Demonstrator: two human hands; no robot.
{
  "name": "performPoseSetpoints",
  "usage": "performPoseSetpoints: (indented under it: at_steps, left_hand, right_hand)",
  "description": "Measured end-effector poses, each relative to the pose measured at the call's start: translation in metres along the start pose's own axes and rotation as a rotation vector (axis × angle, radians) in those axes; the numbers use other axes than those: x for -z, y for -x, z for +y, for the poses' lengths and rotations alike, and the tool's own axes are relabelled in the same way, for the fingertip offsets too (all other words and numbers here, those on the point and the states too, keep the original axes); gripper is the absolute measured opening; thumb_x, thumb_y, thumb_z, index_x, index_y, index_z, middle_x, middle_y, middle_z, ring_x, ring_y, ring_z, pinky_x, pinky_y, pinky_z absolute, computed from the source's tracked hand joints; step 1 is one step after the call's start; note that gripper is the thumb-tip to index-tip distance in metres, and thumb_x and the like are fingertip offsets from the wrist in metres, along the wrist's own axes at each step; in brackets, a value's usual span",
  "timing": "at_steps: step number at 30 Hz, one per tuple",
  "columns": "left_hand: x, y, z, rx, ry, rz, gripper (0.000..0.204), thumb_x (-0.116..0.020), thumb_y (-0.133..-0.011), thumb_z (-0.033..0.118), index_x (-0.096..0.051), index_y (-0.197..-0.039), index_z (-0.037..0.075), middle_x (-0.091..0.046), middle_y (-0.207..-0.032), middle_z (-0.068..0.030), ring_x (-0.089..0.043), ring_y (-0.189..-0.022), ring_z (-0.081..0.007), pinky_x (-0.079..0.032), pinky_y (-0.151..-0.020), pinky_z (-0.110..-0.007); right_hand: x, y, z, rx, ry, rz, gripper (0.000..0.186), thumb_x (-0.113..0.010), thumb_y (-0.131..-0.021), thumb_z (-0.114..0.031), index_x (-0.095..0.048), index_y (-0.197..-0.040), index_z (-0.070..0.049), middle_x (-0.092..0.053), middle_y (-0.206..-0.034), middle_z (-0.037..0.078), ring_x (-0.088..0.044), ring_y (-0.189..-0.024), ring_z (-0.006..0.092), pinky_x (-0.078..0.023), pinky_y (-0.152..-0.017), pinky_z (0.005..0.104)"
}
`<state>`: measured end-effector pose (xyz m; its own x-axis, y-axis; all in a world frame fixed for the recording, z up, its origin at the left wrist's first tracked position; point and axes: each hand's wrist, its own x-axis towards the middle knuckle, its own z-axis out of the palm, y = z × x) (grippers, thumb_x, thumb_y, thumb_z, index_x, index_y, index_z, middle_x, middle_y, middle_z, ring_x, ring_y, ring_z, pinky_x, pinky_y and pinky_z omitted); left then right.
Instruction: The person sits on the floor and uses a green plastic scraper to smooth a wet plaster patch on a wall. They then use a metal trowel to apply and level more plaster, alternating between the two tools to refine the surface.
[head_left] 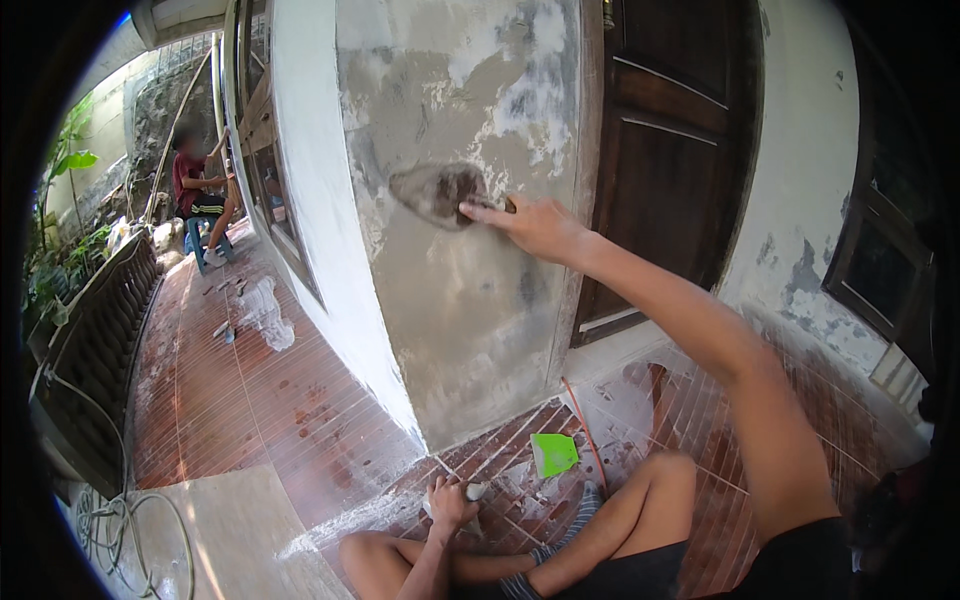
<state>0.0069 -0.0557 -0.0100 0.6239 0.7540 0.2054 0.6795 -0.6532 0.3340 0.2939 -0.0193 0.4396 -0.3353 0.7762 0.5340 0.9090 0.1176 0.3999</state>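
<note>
Wall: biggest thing, patchy grey with white scuffs, straight ahead of my right grip. Tiled floor, wet-looking spots and pale dust, below the right grip and spreading out around the left grip. Dark wooden door just right of the right grip, frame between it and the grey face. Seated person on a blue stool, well left of my right grip, far back. Crumpled white sheet on the floor, left of and above the left grip. Coiled hose, well left of the left grip.

Right grip is narrow, fingers closed on the near end of a blurred tool; the tool reaches left from the fingers, lying over the grey face. Can't tell its exact kind. Left grip is curled low by the knees, seemingly round a pale object; mostly hidden. Green piece on the floor, right of and above the left grip, apart from it.

My take for doing this well: I'd hold the tool flat, press evenly, overlap passes so no ridge gets left, and ease off near the door frame right of the right grip. I'd keep the left grip low, clear of falling dust.
</note>
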Motion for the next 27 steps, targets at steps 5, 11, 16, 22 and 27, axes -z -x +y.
performPoseSetpoints:
  at_steps: [5, 11, 16, 22, 27]
  left_hand:
    - [-0.001, -0.001, 0.001, -0.002, 0.029, 0.017, 0.042, -0.068, -0.061, 0.025, -0.076, -0.101, 0.015, -0.068, -0.106, -0.0060, -0.056, -0.107, -0.0268, -0.040, -0.095, -0.045]
    - [0.001, -0.001, -0.002, 0.001, 0.046, 0.016, 0.042, -0.069, -0.062, 0.027, -0.076, -0.102, 0.016, -0.068, -0.106, -0.0056, -0.056, -0.107, -0.0271, -0.039, -0.096, -0.046]
    - [-0.002, 0.000, 0.000, -0.022, 0.032, 0.022, 0.038, -0.069, -0.062, 0.027, -0.076, -0.098, 0.014, -0.069, -0.101, -0.0057, -0.057, -0.105, -0.0274, -0.040, -0.094, -0.044]
    - [-0.002, 0.001, 0.000, 0.001, 0.032, 0.028, 0.040, -0.067, -0.062, 0.026, -0.076, -0.099, 0.014, -0.070, -0.103, -0.0059, -0.057, -0.104, -0.0270, -0.040, -0.093, -0.044]
    - [-0.001, -0.004, 0.001, -0.022, 0.042, 0.072, 0.039, -0.067, -0.062, 0.025, -0.077, -0.098, 0.015, -0.070, -0.102, -0.0055, -0.057, -0.105, -0.0270, -0.040, -0.092, -0.045]
  right_hand:
    - [0.049, -0.006, 0.033, -0.010, -0.138, 0.357, 0.055, -0.049, -0.098, -0.017, -0.037, -0.149, -0.034, -0.065, -0.088, 0.019, -0.065, -0.071, 0.0354, -0.052, -0.063, 0.0462]
    - [0.055, -0.044, 0.033, -0.209, -0.343, 0.482, 0.048, -0.047, -0.100, -0.022, -0.041, -0.148, -0.028, -0.062, -0.070, 0.017, -0.059, -0.057, 0.0382, -0.052, -0.064, 0.0462]
    - [0.017, -0.004, -0.009, 0.059, -0.200, 0.119, 0.043, -0.048, -0.101, -0.027, -0.045, -0.143, -0.038, -0.060, -0.067, 0.020, -0.063, -0.060, 0.0391, -0.053, -0.062, 0.0473]
    - [0.070, -0.030, 0.043, -0.282, -0.340, 0.563, 0.044, -0.048, -0.100, -0.022, -0.047, -0.144, -0.019, -0.057, -0.062, 0.022, -0.064, -0.061, 0.0362, -0.051, -0.060, 0.0468]
    - [0.039, -0.050, 0.012, -0.187, -0.351, 0.398, 0.044, -0.052, -0.098, -0.022, -0.050, -0.142, -0.020, -0.062, -0.068, 0.021, -0.064, -0.062, 0.0375, -0.050, -0.061, 0.0459]
